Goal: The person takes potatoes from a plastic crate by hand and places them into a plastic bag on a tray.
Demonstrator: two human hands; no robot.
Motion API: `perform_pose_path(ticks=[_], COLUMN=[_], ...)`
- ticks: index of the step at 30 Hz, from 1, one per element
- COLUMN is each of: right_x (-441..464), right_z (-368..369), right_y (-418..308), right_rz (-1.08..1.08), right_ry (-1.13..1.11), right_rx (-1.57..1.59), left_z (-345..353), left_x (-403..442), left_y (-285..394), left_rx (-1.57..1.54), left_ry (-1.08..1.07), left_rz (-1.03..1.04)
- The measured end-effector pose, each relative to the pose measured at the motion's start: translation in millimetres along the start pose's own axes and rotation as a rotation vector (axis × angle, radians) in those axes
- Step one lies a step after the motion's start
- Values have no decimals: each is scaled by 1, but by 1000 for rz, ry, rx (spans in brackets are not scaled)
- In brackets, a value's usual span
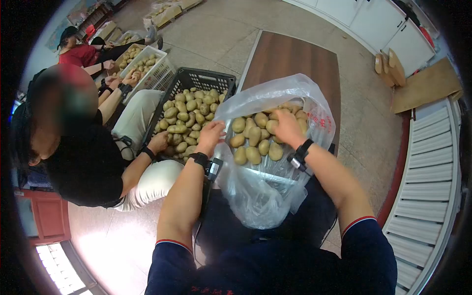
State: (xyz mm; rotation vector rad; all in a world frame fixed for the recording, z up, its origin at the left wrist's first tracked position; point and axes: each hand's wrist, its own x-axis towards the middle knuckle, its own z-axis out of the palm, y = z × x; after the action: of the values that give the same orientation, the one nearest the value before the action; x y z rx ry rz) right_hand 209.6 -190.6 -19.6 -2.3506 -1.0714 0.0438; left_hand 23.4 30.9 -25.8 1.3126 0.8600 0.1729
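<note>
A clear plastic bag (259, 205) is spread open in front of me, with brownish-green kiwifruit (253, 135) lying loose inside it. My left hand (211, 136) is closed on the bag's left edge. At the fruit's right side, my right hand (287, 129) reaches into the bag, its fingers curled down onto a fruit; the fingertips are partly hidden. Beside the bag on the left stands a black crate (206, 74) holding many more kiwifruit (189, 110).
A brown table (290, 56) extends beyond the bag. At the left, a person in black (83, 162) has one hand at the black crate. Behind sits a person in red (76, 55) near a white crate (157, 71). A white radiator (423, 196) stands right.
</note>
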Motion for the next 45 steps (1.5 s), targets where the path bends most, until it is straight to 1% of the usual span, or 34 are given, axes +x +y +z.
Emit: perform_pose_path(ticks=[2, 3, 5, 7, 9, 10, 11, 13, 14, 15, 17, 19, 22, 23, 25, 26, 27, 29, 31, 33, 34, 35, 36, 37, 39, 43, 45], right_x=[-17, -21, -27, -26, -28, -30, -30, -34, -34, -37, -48, -56, -60, -61, -62, -60, -58, -59, -60, -70, -75, -80, -85, -89, -95, -101, -106], right_z=[20, 24, 30, 28, 20, 25, 27, 34, 45, 37, 10, 12, 4, 7, 12, 24, 27, 30, 33, 32, 33, 35, 40, 44, 46, 35, 37], right_y=[-4, -5, -2, -4, -7, -5, -4, 0, 6, -3, -35, -52, -77, -85, -102, -103, -108, -117, -118, -111, -107, -102, -90, -79, -69, -69, -73], right_rz=[-141, -154, -149, -174, -134, -121, -134, 42, 67, 51, 560, 521, 468, 463, 320, 287, 293, 166, 197, 222, 146, 67, 16, 19, 7, -8, -109], right_ry=[36, 38, -25, -23, -72, 54, 53, 94, 138, 127, -259, -270, -456, -463, -476, -477, -467, -381, -357, -342, -288, -238, -199, -201, -132, -178, -153], right_rx=[-127, -121, -245, -236, -175, -71, -73, 335, 276, 278, 908, 943, 952, 954, 1001, 1015, 1012, 768, 772, 773, 619, 465, 377, 373, 304, 226, 113], left_z=[2, 3, 2, 5, 6, 7, 6, 4, 3, 1, -4, -6, -8, -9, -9, -7, -5, -5, -9, -16, -20, -24, -30, -37, -49, -62, -66], left_x=[-5, -5, -6, -15, -24, -28, -30, -40, -41, -43, -49, -54, -59, -59, -58, -55, -55, -57, -47, -44, -40, -35, -30, -24, -18, -19, -14], left_y=[5, 5, 4, 9, 12, 13, 15, 16, 14, 15, 16, 16, 16, 16, 16, 13, 15, 21, 15, 13, 9, 5, 1, -2, -4, -5, -10], left_rx=[21, 19, 65, 48, 15, 1, -8, -46, -60, -71, -33, -42, -62, -63, -85, -124, -122, -142, -122, -111, -110, -154, -199, -201, -324, -422, -433], left_ry=[-3, 10, -32, -27, -66, -71, -63, -127, -124, -108, -124, -98, -131, -122, -291, -328, -339, -414, -492, -400, -415, -317, -214, -218, -139, -16, 21], left_rz=[-15, -8, -42, -23, -33, -21, -15, -19, -28, -25, -77, -75, -123, -122, -224, -253, -253, -297, -317, -283, -287, -263, -240, -242, -222, -165, -174])
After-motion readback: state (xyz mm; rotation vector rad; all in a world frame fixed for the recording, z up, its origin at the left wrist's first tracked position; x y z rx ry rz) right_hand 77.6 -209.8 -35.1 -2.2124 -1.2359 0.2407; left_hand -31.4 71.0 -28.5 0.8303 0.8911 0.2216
